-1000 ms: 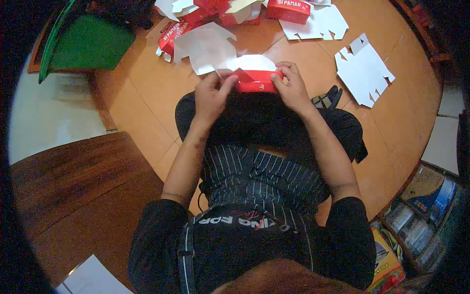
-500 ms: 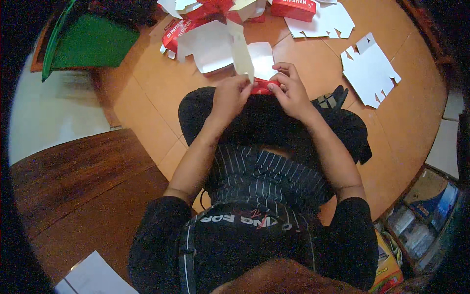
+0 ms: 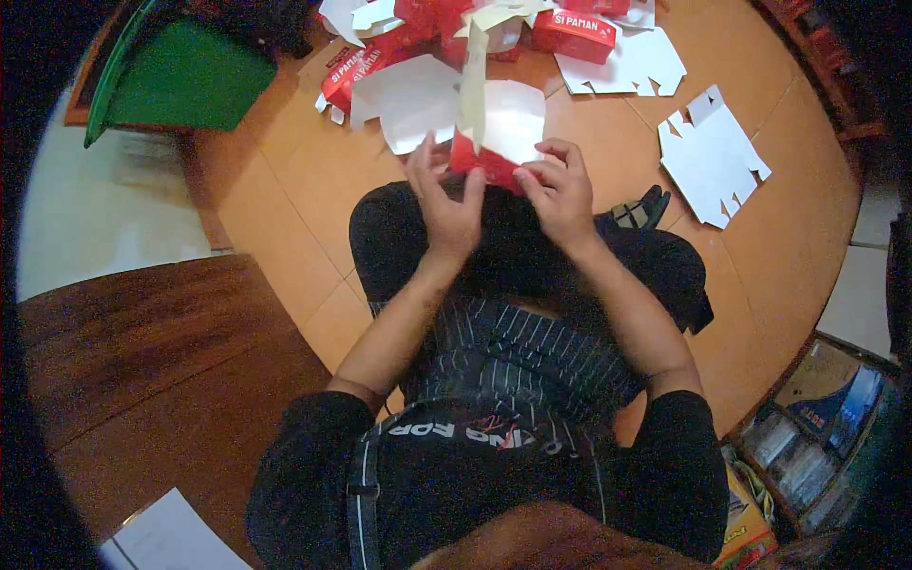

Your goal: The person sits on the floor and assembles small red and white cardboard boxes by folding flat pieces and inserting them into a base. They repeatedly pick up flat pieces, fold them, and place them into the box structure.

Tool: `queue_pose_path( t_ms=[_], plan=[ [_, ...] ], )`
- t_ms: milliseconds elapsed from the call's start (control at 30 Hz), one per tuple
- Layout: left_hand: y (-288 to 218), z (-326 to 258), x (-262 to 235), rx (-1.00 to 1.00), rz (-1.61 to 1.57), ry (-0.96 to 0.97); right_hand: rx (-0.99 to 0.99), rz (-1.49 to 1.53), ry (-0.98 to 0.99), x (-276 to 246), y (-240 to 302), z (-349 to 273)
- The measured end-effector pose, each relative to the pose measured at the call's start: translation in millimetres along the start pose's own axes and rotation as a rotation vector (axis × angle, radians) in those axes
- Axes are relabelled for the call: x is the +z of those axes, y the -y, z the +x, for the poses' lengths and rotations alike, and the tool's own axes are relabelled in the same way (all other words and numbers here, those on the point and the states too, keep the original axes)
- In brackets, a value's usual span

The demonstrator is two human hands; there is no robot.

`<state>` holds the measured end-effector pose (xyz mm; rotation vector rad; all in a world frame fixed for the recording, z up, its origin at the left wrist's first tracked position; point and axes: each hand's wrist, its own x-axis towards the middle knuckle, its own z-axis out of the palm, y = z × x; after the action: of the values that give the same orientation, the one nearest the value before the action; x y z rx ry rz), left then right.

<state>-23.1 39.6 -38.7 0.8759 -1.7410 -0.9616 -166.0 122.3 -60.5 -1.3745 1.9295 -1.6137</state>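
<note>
A partly folded red and white paperboard box (image 3: 511, 119) stands in front of my crossed legs, its white inside facing up. My right hand (image 3: 564, 198) grips the near right corner, thumb on the red side and fingers bent over the edge. At the near left, my left hand (image 3: 448, 211) has its fingers spread, slightly blurred, with the thumb at the red panel. A long cream flap or strip (image 3: 473, 95) rises at the box's left side; where it joins is unclear. Just left of it lies another open white box piece (image 3: 408, 95).
Several red boxes (image 3: 575, 36) are heaped at the far side. Flat white cut-out card sheets (image 3: 712, 157) lie on the orange tiled floor to the right. A green panel (image 3: 190, 81) stands far left, a brown wooden surface (image 3: 171, 351) near left, and packed goods (image 3: 807, 437) at lower right.
My left hand has let go of the cream flap and spread its fingers. The red front of the box now shows more. My right hand stays at the right corner.
</note>
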Motion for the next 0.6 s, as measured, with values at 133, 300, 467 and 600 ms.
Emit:
queue_pose_path(
  t_ms=[133,300,467,600],
  plan=[
    [17.5,6.5,3.2,-0.195,-0.143,-0.007,-0.167,-0.096,0.115,1.9,13.8,-7.4],
    [46.0,27.4,-30.8,-0.171,-0.332,0.104,0.314,-0.120,-0.189,-17.7,4.1,20.6],
    [63.8,38.8,-35.3,0.145,-0.215,0.453,0.544,0.673,0.060,-31.0,-36.7,28.9],
    [47.7,38.9,-36.8,0.135,-0.343,0.551,0.427,1.063,0.258,-46.2,-14.6,24.9]
  ],
)
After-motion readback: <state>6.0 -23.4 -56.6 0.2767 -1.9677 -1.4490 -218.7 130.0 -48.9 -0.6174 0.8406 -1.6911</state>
